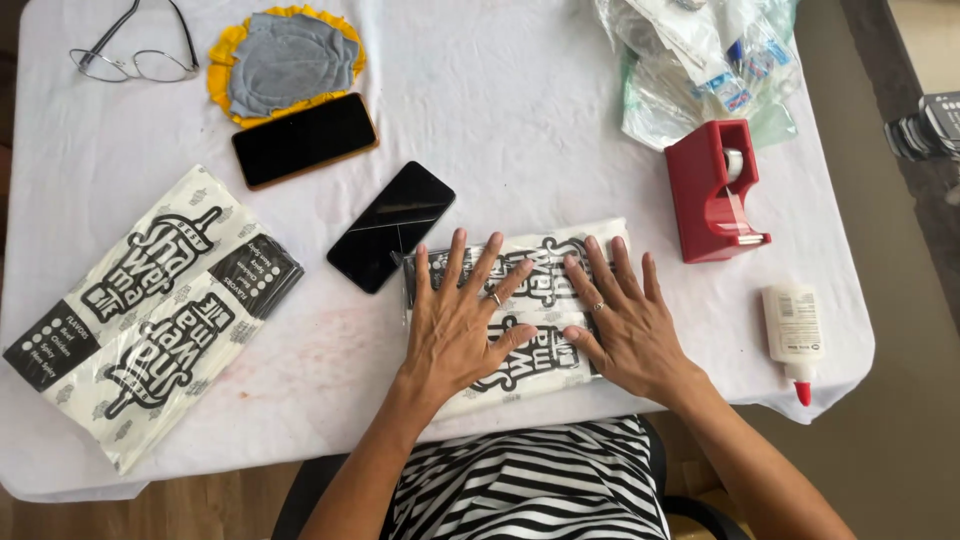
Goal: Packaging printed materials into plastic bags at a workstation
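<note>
A folded white paper wrapper with black printing (530, 262) lies flat at the near edge of the table. My left hand (462, 315) presses down on its left half, fingers spread, a ring on one finger. My right hand (625, 320) lies flat on its right half, fingers spread too, also with a ring. Both palms rest on the paper and grip nothing. The wrapper's middle is partly hidden under my hands.
Two more printed wrappers (150, 310) lie at the left. Two dark phones (392, 226) (304, 139), glasses (135, 55), a yellow and grey cloth pad (287, 62), a red tape dispenser (712, 190), a glue bottle (792, 335) and plastic bags (700, 60) sit on the white tablecloth (520, 120).
</note>
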